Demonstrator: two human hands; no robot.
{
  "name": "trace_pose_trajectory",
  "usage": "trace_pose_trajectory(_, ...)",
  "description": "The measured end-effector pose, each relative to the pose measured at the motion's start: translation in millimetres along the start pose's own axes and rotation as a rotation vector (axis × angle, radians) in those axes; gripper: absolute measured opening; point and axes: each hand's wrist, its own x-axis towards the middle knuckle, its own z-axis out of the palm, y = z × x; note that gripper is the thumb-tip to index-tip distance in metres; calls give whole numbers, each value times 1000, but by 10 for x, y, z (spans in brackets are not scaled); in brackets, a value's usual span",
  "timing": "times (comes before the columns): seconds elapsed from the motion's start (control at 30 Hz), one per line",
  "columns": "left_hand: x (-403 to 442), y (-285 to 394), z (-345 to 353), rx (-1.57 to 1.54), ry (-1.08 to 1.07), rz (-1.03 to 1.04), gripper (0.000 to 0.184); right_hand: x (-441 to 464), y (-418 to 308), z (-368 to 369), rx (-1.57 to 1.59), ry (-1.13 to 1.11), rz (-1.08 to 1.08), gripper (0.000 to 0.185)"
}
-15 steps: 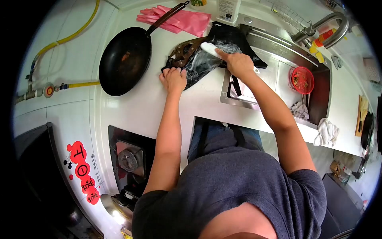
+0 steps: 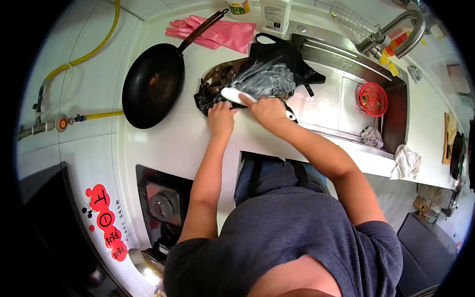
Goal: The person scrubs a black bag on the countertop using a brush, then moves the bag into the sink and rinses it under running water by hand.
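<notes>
A black cloth item point(image 2: 264, 74) with white foam on its middle lies on the white counter, its right end reaching over the sink. A brown patterned part point(image 2: 222, 74) shows at its left. My right hand point(image 2: 267, 111) is closed round a white brush point(image 2: 231, 95), whose head rests on the near left part of the cloth; its bristles are hidden. My left hand point(image 2: 221, 119) presses on the near left edge of the cloth, fingertips closed on it.
A black pan point(image 2: 153, 86) lies at the left, its handle over pink gloves point(image 2: 232, 34). A white bottle point(image 2: 274, 17) stands behind the cloth. In the sink point(image 2: 326, 99) are a red basket point(image 2: 373, 99) and a rag point(image 2: 372, 137); the faucet point(image 2: 396, 34) arches at the back right.
My right hand and the brush have moved left and nearer to me, close to my left hand. The cloth has shifted and spread, showing more foam and a loop at its far edge.
</notes>
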Motion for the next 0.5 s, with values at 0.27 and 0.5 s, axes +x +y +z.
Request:
trace_pose_trajectory(0.27, -31, -223, -116, -344, -113, 238, 14, 65, 1093, -202, -7, 131, 330, 47)
trace_pose_trajectory(0.5, -157, -311, -48, -467, -72, 145, 18, 132, 191, -68, 13, 31, 1, 26)
